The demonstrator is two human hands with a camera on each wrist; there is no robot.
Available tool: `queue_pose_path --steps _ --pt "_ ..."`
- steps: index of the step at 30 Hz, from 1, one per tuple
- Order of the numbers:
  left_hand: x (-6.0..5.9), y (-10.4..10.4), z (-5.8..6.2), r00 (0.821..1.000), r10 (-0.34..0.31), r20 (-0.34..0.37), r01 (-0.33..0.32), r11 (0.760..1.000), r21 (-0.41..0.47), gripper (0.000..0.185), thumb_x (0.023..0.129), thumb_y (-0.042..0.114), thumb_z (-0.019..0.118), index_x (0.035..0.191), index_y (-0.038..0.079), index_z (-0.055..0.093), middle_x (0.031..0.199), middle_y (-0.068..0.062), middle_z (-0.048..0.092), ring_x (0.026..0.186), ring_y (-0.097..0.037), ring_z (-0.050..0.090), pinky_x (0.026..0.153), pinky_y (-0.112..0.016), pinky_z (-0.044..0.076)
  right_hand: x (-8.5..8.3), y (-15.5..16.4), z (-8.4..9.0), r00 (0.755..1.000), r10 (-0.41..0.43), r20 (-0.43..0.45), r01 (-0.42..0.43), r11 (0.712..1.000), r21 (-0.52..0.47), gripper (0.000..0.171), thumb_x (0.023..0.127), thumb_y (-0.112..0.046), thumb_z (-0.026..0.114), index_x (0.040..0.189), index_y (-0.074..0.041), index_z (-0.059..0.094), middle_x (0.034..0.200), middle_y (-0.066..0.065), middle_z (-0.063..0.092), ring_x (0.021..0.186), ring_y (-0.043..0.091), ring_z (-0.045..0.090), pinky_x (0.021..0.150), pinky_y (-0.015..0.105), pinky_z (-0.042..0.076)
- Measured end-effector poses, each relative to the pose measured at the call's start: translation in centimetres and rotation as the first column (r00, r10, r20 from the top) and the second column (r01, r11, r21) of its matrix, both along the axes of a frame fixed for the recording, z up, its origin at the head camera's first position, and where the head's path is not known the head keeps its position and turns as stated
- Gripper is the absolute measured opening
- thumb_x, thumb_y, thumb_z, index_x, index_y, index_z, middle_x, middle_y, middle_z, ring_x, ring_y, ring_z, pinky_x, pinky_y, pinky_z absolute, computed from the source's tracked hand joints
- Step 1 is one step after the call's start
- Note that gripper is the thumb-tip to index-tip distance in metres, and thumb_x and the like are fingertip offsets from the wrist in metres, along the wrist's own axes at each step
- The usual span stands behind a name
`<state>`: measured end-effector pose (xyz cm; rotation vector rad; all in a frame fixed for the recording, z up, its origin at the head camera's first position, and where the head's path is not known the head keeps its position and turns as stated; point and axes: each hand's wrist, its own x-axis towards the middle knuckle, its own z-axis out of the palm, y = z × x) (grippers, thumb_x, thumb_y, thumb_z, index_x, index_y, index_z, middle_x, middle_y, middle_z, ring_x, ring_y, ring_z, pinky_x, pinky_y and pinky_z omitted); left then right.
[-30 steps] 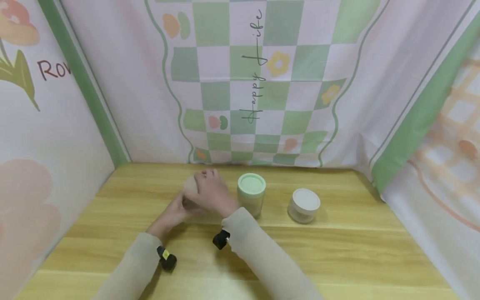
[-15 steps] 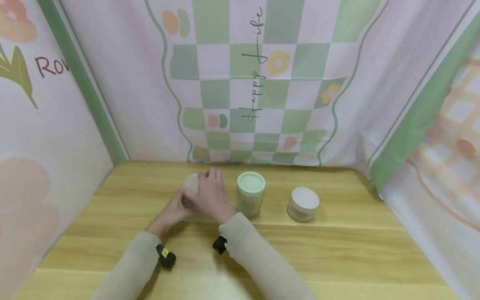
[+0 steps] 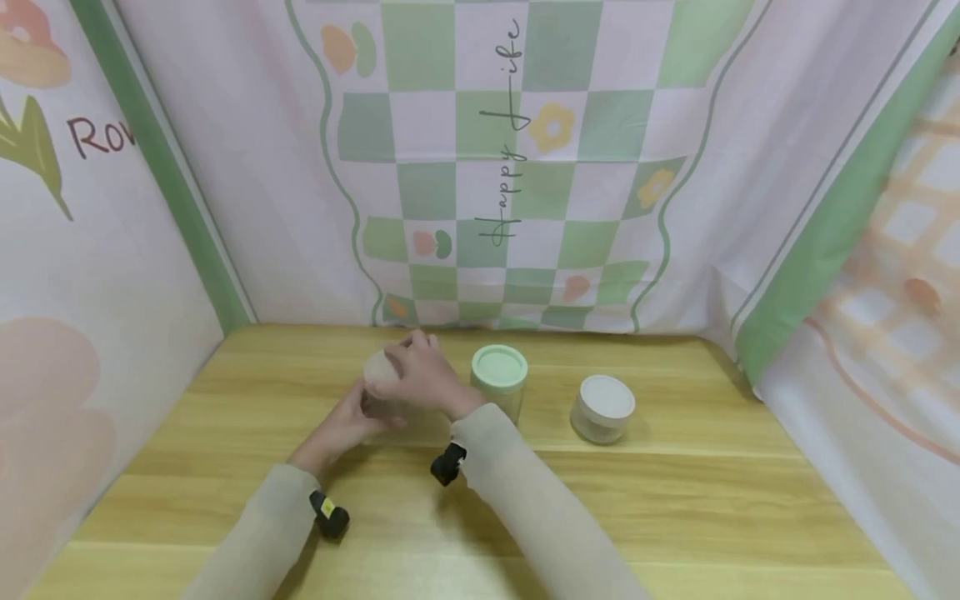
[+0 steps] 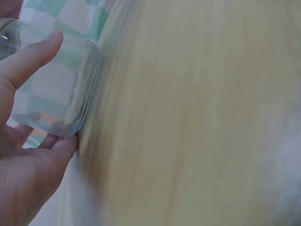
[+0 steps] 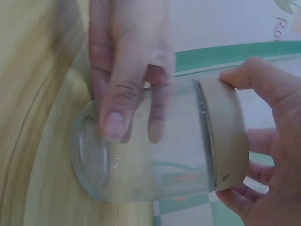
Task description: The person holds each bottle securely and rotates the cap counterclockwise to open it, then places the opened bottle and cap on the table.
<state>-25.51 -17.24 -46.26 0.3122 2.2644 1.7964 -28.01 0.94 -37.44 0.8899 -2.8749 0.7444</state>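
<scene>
Your left hand [image 3: 352,419] is wrapped around the body of a clear glass jar with a beige lid [image 5: 155,141], thumb on one side and fingers curled on the other, as the right-wrist view shows plainly. Your right hand [image 3: 423,377] sits on top, its thumb and fingers curled round the beige lid [image 5: 225,134] at the rim. You hold the jar near the left middle of the pale wooden table [image 3: 675,500], its base close above the wood; whether it touches the surface cannot be told. Both your beige sleeves [image 3: 525,508] run back toward you, each with a small black wrist camera [image 3: 447,463] strapped on. Just to the right of your right hand stands a second glass jar with a pale green lid [image 3: 498,379], upright, so close that your wrist partly covers its lower side. Farther right, apart from it, stands a shorter glass jar with a white lid [image 3: 603,407]. Behind everything hangs a pink and green checked cloth backdrop [image 3: 480,167] with flower prints, closing off the back and both sides of the table.
</scene>
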Motion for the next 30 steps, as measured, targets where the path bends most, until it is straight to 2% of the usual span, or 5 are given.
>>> queue_pose_path --steps 5,16,20,25,30 --pt "0.1 0.0 0.1 1.000 -0.012 0.011 0.012 1.000 0.009 0.102 0.084 0.026 0.083 0.158 0.017 0.014 0.160 -0.010 0.026 0.145 -0.037 0.027 0.114 -0.063 0.025 -0.8 0.3 0.3 0.993 0.076 0.087 -0.072 0.996 -0.042 0.068 0.086 -0.048 0.072 0.144 -0.016 0.056 0.140 0.011 0.046 0.115 0.025 0.040 0.084 0.036 0.049" --pt "0.0 0.0 0.1 1.000 -0.012 0.004 0.012 1.000 0.003 0.102 0.085 0.025 0.083 0.158 0.015 0.013 0.161 -0.013 0.024 0.145 -0.038 0.027 0.115 -0.061 0.025 -1.0 0.6 0.8 0.988 0.131 0.086 -0.131 0.991 0.002 0.071 0.088 -0.050 0.069 0.148 -0.018 0.051 0.144 0.009 0.045 0.117 0.024 0.039 0.087 0.036 0.049" --pt "-0.1 0.1 0.2 1.000 -0.004 0.003 0.004 1.000 0.002 0.103 0.084 0.025 0.084 0.158 0.014 0.014 0.159 -0.014 0.026 0.143 -0.039 0.030 0.115 -0.060 0.027 -0.6 0.8 1.2 0.993 0.092 0.070 -0.094 0.995 0.029 0.072 0.090 -0.055 0.065 0.149 -0.017 0.049 0.146 0.010 0.043 0.124 0.025 0.038 0.094 0.042 0.047" --pt "0.0 0.2 0.2 1.000 -0.002 -0.012 0.002 1.000 0.006 0.104 0.083 0.024 0.084 0.159 0.017 0.013 0.160 -0.010 0.026 0.144 -0.038 0.029 0.115 -0.060 0.025 0.4 -0.3 0.9 0.989 -0.075 -0.131 0.089 0.990 0.109 0.070 0.093 -0.063 0.055 0.137 -0.009 0.059 0.130 0.017 0.052 0.114 0.029 0.047 0.092 0.041 0.049" --pt "0.1 0.1 0.1 1.000 0.000 -0.026 0.000 1.000 0.003 0.101 0.084 0.023 0.084 0.159 0.018 0.015 0.160 -0.012 0.026 0.144 -0.039 0.027 0.115 -0.061 0.024 1.5 -1.5 -0.3 0.910 -0.149 -0.386 0.240 0.951 0.197 0.071 0.092 -0.069 0.052 0.113 -0.002 0.068 0.103 0.013 0.058 0.093 0.025 0.051 0.083 0.035 0.048"
